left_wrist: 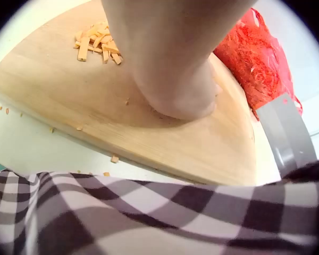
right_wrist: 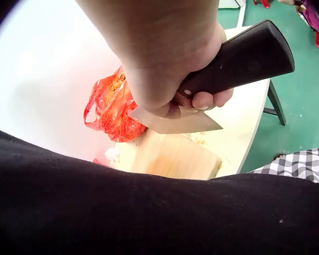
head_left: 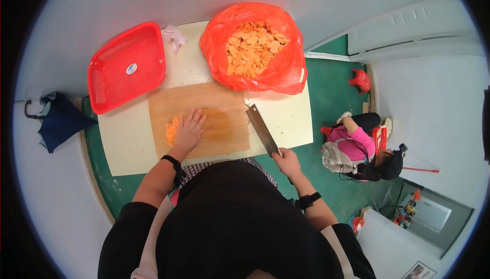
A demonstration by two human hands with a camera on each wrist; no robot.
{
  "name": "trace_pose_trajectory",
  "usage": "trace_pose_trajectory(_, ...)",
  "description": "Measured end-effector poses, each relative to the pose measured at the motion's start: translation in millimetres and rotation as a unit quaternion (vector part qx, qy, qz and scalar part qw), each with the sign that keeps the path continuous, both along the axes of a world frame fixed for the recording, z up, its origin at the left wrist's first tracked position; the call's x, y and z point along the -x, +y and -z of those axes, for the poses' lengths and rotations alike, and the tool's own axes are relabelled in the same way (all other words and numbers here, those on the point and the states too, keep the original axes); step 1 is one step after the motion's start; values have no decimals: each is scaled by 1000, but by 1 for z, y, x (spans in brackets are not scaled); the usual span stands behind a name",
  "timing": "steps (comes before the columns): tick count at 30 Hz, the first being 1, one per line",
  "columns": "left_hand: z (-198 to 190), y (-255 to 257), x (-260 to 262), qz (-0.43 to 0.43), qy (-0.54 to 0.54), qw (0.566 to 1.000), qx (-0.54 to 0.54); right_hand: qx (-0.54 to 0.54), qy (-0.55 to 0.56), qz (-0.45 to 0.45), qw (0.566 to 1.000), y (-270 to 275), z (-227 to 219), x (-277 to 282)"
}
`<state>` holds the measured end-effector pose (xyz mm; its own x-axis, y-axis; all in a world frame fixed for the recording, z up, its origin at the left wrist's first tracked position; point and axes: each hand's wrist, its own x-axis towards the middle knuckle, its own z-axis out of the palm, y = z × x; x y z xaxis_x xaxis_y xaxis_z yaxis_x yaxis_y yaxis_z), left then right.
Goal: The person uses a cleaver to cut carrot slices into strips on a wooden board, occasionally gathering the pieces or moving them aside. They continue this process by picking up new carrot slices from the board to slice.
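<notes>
My left hand [head_left: 190, 131] rests on the wooden cutting board [head_left: 224, 138], its fingers stretched toward the far side. A small pile of orange vegetable strips [head_left: 171, 130] lies at the board's left, right beside that hand; the left wrist view shows these strips [left_wrist: 98, 41] as short cut sticks. My right hand [head_left: 288, 163] grips a cleaver [head_left: 263, 130] by its black handle [right_wrist: 239, 59]. The broad metal blade points away from me, past the board's right edge. In the left wrist view the blade [left_wrist: 288, 130] appears at the right, and the left fingers are mostly hidden behind the wrist.
A red plastic basket [head_left: 115, 82] stands at the table's back left, near a crumpled pale bag [head_left: 175, 37]. Behind the board sits a red plastic bag [head_left: 217, 39] full of orange slices [head_left: 255, 44]. Scraps dot the pale tabletop [head_left: 291, 121]. A seated person [head_left: 352, 144] is at right.
</notes>
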<state>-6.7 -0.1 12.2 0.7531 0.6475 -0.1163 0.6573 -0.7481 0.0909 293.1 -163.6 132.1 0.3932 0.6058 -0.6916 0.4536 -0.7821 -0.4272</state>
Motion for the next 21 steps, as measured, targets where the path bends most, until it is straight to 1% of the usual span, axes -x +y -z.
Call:
trace_pose_trajectory(2, -3, 8, 1, -63, 52, 997, -6, 2, -2, -7, 1000, -1, 1, -11)
trace_pose_trajectory(3, 0, 11, 2, -66, 53, 996, -7, 6, -8, -8, 1000, -1, 0, -14)
trace_pose_trajectory(5, 7, 13, 0, -141, 49, 986, -74, 5, -14, -19, 1000, 1, -4, -19)
trace_pose_trajectory(6, 5, 12, -6, -144, 48, 986, -73, 2, -21, -27, 999, 2, -5, -22)
trace_pose_trajectory(8, -11, 8, -26, -127, -29, 990, -52, -3, -8, -20, 1000, -4, 5, -31)
trace_pose_trajectory(9, -21, 5, -41, -62, -29, 997, 21, -8, 6, -12, 1000, -5, 8, -35)
trace_pose_trajectory(10, -32, 1, -59, 4, -28, 995, 93, -9, 5, -16, 1000, -6, 9, -37)
trace_pose_trajectory(12, -48, -12, -98, 121, 43, 981, 144, -8, -9, -28, 1000, -3, 9, -44)
trace_pose_trajectory(13, -42, -20, -109, 118, 42, 982, 141, -12, -9, -31, 999, 0, 2, -44)
trace_pose_trajectory(14, -27, -30, -119, 142, -66, 977, 142, -4, -22, -38, 999, 2, -6, -46)
trace_pose_trajectory(15, -14, -36, -123, 165, -173, 961, 141, 4, -33, -45, 998, 3, -11, -47)
trace_pose_trajectory(16, -6, -39, -124, 161, -173, 961, 140, 3, -33, -49, 998, 2, -12, -50)
trace_pose_trajectory(18, 5, -42, -122, 88, -114, 979, 147, -9, -59, -74, 996, -2, -13, -55)
trace_pose_trajectory(19, 6, -44, -119, 85, -114, 979, 147, -8, -58, -77, 995, -5, -12, -57)
trace_pose_trajectory(21, 7, -43, -107, 4, -29, 993, 113, -29, -34, -36, 998, -10, -2, -60)
